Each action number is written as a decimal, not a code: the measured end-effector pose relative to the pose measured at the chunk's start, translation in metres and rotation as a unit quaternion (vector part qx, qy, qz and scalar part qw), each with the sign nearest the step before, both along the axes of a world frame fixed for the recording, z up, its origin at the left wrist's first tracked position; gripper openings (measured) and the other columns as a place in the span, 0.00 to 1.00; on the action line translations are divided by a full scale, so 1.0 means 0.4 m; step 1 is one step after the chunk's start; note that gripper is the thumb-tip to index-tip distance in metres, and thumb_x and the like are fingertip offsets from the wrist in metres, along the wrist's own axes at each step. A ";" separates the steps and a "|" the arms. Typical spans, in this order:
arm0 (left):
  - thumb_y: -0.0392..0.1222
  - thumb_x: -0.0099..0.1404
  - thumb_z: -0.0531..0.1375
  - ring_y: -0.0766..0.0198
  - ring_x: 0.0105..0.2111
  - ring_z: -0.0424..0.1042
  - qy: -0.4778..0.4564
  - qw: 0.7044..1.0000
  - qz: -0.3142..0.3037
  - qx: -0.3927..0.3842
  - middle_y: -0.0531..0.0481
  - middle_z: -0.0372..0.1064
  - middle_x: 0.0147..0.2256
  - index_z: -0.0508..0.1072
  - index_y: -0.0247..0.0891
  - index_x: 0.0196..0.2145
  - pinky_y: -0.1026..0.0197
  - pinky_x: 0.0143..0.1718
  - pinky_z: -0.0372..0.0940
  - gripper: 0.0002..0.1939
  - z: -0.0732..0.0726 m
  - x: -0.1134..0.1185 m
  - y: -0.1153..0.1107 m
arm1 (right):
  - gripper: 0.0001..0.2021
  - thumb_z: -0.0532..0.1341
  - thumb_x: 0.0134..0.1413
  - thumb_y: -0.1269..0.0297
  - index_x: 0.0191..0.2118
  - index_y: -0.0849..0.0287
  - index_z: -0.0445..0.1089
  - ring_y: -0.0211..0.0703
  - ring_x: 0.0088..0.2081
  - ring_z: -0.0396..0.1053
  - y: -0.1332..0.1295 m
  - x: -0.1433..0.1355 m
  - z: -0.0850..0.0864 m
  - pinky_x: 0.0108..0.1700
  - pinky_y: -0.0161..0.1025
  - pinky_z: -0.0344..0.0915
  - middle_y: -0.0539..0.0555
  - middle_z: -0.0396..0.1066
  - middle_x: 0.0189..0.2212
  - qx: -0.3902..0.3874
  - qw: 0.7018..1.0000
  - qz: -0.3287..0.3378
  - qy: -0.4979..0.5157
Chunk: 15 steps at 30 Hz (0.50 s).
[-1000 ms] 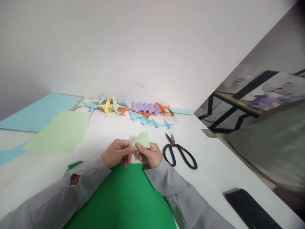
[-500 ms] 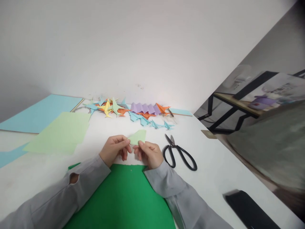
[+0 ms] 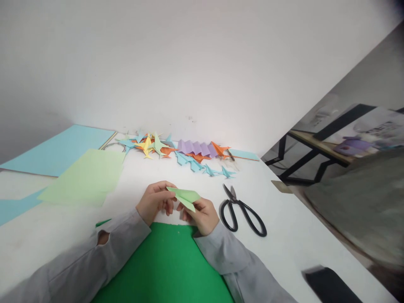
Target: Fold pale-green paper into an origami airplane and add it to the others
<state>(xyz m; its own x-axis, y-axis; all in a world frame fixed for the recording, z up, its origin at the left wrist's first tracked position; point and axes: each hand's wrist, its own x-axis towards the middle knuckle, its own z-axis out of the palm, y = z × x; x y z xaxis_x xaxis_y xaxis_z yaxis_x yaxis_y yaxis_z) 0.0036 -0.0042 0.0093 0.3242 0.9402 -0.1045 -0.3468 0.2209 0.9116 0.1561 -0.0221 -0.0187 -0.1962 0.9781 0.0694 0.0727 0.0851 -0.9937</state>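
Note:
A small folded piece of light green paper (image 3: 186,196) is held up between my two hands, above the far edge of a green sheet (image 3: 167,261). My left hand (image 3: 157,199) pinches its pointed left end between thumb and fingers. At the wider right end, my right hand (image 3: 203,213) grips the paper, its thumb partly hidden beneath a flap. Two layers of the paper stand apart along a crease. Black-handled scissors (image 3: 235,206) lie on the white table beside my right hand, blades pointing away.
Folded paper figures (image 3: 154,146) in several colours lie along the wall, beside a pleated purple paper (image 3: 195,148). Light green sheets (image 3: 85,176) and a large blue sheet (image 3: 63,149) lie left. A black flat object (image 3: 330,286) sits near right.
The green paper has turned from showing a flat face to showing its folded layers, with the flap opened. The view has shifted slightly, so everything sits a little lower and further right.

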 end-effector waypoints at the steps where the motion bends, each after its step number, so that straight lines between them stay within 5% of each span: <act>1: 0.36 0.46 0.59 0.69 0.09 0.59 0.002 1.000 -0.001 -0.005 0.54 0.63 0.12 0.68 0.32 0.28 0.68 0.11 0.53 0.08 0.000 0.000 0.000 | 0.15 0.60 0.46 0.53 0.27 0.62 0.71 0.32 0.14 0.58 -0.003 -0.001 0.003 0.17 0.30 0.53 0.49 0.64 0.12 -0.006 1.000 0.001 0.007; 5: 0.36 0.45 0.56 0.69 0.09 0.59 0.017 1.000 0.005 -0.019 0.54 0.62 0.10 0.68 0.32 0.26 0.68 0.11 0.54 0.08 -0.004 0.003 0.002 | 0.17 0.61 0.46 0.57 0.41 0.60 0.69 0.34 0.20 0.62 -0.020 -0.004 0.023 0.21 0.31 0.58 0.48 0.65 0.19 -0.003 0.999 0.019 0.041; 9: 0.39 0.50 0.55 0.70 0.09 0.59 0.062 0.998 0.002 0.014 0.55 0.62 0.11 0.66 0.34 0.24 0.68 0.11 0.54 0.05 -0.009 0.009 -0.004 | 0.17 0.60 0.46 0.56 0.40 0.61 0.68 0.36 0.24 0.62 -0.029 0.002 0.040 0.25 0.33 0.60 0.51 0.66 0.25 0.067 0.990 0.103 0.071; 15: 0.40 0.53 0.55 0.69 0.11 0.60 0.184 0.981 -0.029 0.061 0.59 0.57 0.10 0.64 0.36 0.27 0.68 0.14 0.56 0.04 -0.018 0.023 -0.025 | 0.14 0.61 0.46 0.55 0.34 0.61 0.68 0.39 0.26 0.66 -0.024 0.023 0.030 0.27 0.34 0.61 0.53 0.69 0.25 0.054 0.995 0.057 0.062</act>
<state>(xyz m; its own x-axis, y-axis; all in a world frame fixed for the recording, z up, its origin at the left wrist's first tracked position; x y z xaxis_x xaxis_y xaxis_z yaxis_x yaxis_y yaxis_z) 0.0127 -0.0142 0.0019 0.3385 0.9343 -0.1121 0.0206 0.1117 0.9935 0.1654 -0.0316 -0.0066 -0.2881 0.9356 0.2041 -0.0658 0.1933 -0.9789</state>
